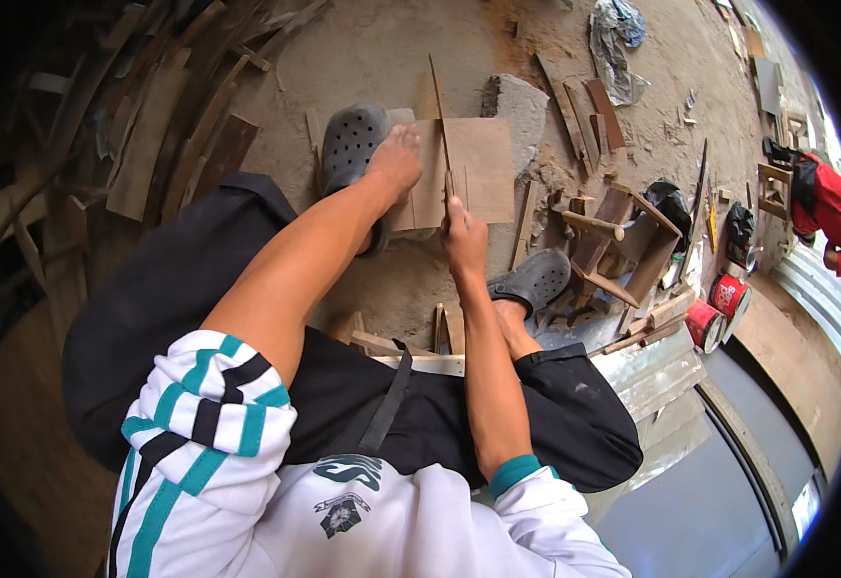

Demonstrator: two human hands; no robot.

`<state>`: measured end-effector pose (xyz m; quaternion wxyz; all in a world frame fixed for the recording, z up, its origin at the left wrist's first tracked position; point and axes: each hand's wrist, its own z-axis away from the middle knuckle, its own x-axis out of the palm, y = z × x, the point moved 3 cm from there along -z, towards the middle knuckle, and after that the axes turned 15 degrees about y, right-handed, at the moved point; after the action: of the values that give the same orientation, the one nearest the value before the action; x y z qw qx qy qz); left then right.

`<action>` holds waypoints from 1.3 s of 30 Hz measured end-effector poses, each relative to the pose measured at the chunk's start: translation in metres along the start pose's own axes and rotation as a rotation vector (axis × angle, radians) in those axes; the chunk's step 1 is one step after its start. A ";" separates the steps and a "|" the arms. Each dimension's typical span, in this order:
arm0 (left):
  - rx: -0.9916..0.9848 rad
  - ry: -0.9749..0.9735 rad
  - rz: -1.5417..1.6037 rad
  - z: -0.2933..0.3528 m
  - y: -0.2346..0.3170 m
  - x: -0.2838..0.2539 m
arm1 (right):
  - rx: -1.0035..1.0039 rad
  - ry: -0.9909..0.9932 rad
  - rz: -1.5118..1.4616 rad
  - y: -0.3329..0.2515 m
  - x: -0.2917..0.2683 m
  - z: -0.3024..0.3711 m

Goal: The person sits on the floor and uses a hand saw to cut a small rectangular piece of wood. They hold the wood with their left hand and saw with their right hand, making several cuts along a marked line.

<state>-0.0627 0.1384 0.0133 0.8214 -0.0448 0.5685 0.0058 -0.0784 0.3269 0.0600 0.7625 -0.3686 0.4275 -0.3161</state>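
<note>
A thin, square-edged wooden board (pixel 491 154) lies in front of me near the ground. My right hand (pixel 464 236) is closed round the handle of a handsaw (pixel 443 125), whose blade is seen nearly edge-on and points away across the board. To the left of the blade, my left hand (pixel 399 159) holds the board down, its fingers bent against the surface. My left foot, in a grey clog (pixel 355 140), is planted at the board's left edge beside that hand. A pencil-like line runs on the board to the right of the saw.
Scrap planks (pixel 151 144) pile up at the left. A concrete block (pixel 519 111) sits by the board's far right corner. An overturned wooden stool frame (pixel 623 236) and red cans (pixel 719 308) stand to the right. Another person in red (pixel 825 207) is at far right.
</note>
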 end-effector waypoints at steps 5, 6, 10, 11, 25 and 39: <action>-0.034 -0.056 0.013 0.010 -0.006 0.010 | 0.104 -0.034 0.002 0.016 -0.050 0.089; -0.011 -0.084 0.006 0.012 -0.006 0.003 | 0.192 -0.047 -0.033 0.016 -0.069 0.118; -0.030 -0.050 -0.004 0.012 -0.006 0.005 | 0.122 -0.048 0.018 0.001 -0.051 0.093; -0.020 -0.054 0.019 0.011 -0.005 0.002 | 0.063 -0.047 0.018 0.007 -0.029 0.062; 0.006 -0.087 0.035 0.008 -0.002 -0.015 | -0.016 -0.024 0.016 0.018 -0.021 0.037; 0.005 -0.002 0.022 0.005 0.000 0.001 | 0.047 -0.029 -0.052 0.021 -0.008 0.022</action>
<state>-0.0580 0.1393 0.0142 0.8219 -0.0362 0.5684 0.0136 -0.0587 0.3510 0.0538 0.7685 -0.3662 0.3992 -0.3404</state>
